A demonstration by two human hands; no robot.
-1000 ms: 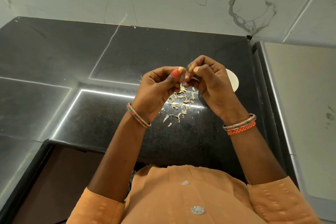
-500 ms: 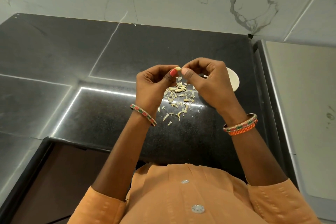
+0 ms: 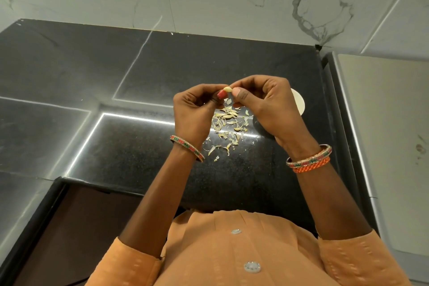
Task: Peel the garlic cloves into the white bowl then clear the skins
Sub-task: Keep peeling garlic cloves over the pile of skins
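Your left hand (image 3: pixel 195 111) and right hand (image 3: pixel 267 104) are both pinching the garlic clove (image 3: pixel 227 89) above the skins (image 3: pixel 228 126), left of the white bowl (image 3: pixel 298 102). If you're squeezing too hard, it could be popping out onto the desk (image 3: pixel 130 151).

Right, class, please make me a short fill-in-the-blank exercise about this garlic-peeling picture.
1. Both hands pinch one garlic ____ between their fingertips.
2. The loose skins lie on the ____ counter.
3. The white bowl is partly hidden behind the ____ hand.
4. The left hand wears ____ bangle.

Missing words: clove; black; right; one
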